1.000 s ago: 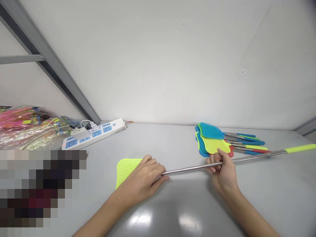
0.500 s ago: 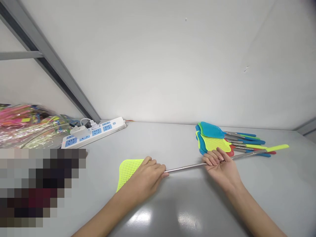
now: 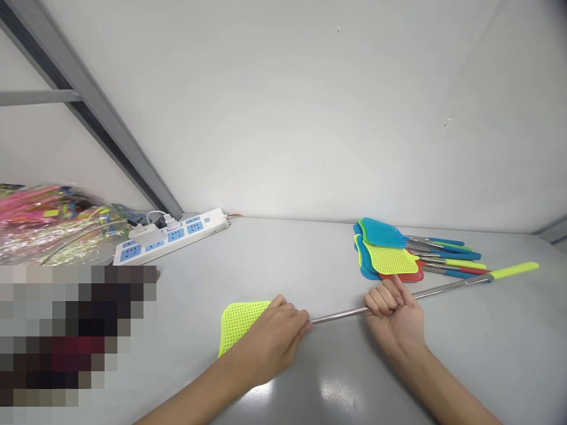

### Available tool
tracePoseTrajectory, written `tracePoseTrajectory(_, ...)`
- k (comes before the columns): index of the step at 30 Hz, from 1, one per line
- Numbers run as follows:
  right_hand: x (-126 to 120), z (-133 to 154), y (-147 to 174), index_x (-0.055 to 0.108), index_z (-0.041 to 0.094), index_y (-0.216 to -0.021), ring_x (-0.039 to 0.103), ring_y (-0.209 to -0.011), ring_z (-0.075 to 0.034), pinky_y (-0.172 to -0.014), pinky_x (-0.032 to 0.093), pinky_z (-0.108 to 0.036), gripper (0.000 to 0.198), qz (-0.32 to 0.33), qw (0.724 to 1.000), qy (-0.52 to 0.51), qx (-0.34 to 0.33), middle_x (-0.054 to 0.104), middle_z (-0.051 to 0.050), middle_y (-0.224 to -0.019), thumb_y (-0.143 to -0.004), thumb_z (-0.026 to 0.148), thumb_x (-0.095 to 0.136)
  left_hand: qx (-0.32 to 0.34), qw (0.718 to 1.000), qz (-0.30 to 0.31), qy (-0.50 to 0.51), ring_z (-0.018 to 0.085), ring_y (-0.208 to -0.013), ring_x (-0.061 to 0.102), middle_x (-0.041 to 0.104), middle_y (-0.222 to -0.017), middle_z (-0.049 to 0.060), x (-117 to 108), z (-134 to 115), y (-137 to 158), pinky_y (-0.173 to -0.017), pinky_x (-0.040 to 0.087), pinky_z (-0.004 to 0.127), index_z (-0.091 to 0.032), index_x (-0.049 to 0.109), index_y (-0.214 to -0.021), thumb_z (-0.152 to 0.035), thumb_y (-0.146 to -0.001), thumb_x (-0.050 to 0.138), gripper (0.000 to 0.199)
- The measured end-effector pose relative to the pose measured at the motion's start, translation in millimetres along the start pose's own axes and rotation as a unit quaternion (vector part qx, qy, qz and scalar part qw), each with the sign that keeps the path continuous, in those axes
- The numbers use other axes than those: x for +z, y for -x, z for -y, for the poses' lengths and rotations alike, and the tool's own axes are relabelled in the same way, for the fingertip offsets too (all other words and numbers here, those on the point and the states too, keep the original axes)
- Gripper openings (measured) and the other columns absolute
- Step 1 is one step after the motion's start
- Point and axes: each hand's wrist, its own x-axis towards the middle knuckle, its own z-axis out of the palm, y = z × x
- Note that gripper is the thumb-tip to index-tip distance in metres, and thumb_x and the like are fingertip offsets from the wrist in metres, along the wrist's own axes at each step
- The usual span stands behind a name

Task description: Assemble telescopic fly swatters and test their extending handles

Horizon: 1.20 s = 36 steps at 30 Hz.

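A yellow-green fly swatter (image 3: 241,323) with a long metal rod lies across my two hands above the table. My left hand (image 3: 281,333) is closed round the rod just beside the perforated head and hides part of it. Further along, my right hand (image 3: 394,310) is wrapped round the rod, palm side showing, thumb pointing up. The swatter's yellow-green grip sticks out to the right. Behind my right hand lies a pile of fly swatters (image 3: 392,260) in blue, green, yellow-green and red, their handles pointing right.
A white power strip (image 3: 172,239) with plugs and an adapter sits at the table's back left. Clear plastic bags of colourful items (image 3: 57,224) lie further left. A pale wall (image 3: 283,118) rises behind the grey table (image 3: 186,295). The lower left is pixelated.
My right hand's fingers have curled tighter round the rod. Both hands and the swatter have shifted slightly right and nearer in view, and its grip reaches further right.
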Motion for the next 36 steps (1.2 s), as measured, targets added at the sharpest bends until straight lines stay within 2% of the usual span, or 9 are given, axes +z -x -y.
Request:
tracePoseTrajectory(20,0,-12,7,0.020,0.019,-0.050,0.015,-0.036,-0.007,-0.034,0.018,-0.022,0.037,-0.030,0.994,-0.094,0.053,0.014,0.008,-0.042,-0.076,0.020,0.047,0.008,0.999,0.024,-0.039,0.011,-0.055,0.035,0.043,-0.057,-0.003,1,2,-3,-0.064,0.030,0.026,-0.018,0.030,-0.061,-0.022,-0.088,0.023,0.028)
tracePoseTrajectory(36,2,-20,13,0.024,0.019,-0.050,0.016,-0.038,-0.007,-0.036,0.021,-0.022,0.036,-0.032,0.992,-0.107,0.058,0.013,0.008,-0.045,-0.075,0.021,0.049,0.008,0.998,0.010,-0.062,0.011,-0.053,0.035,0.043,-0.055,-0.003,-2,-1,-3,-0.065,0.031,0.027,-0.018,0.031,-0.060,-0.022,-0.088,0.025,0.029)
